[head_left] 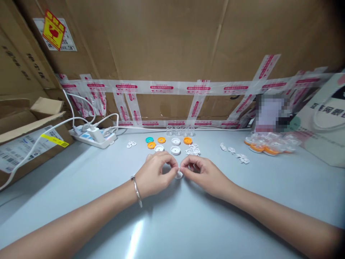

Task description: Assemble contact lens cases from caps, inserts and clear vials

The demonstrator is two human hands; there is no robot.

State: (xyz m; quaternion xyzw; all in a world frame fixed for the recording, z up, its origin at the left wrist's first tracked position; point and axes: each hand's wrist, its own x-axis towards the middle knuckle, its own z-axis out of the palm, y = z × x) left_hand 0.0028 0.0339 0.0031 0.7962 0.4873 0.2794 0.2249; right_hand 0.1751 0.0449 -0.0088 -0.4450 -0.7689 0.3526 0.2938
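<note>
My left hand (159, 172), with a silver bangle at its wrist, pinches a small white round plastic piece (179, 175) just in front of me. From the other side my right hand (205, 174) meets it, thumb and forefinger closed at the top of the same piece. The fingertips cover its upper part. Just beyond the hands lie white round caps (175, 150), orange rings (161, 140), a teal ring (149, 139) and an orange cap (187, 140). Close to my right hand is a pile of small white openwork parts (193, 150).
Clear cylinders (177, 131) stand before the taped cardboard box (161, 43). Small white discs (131, 144) lie left. On the right are loose white pieces (242, 158) and a heap of clear-and-orange items (269, 144). A power strip (94, 136) with cables sits at the back left.
</note>
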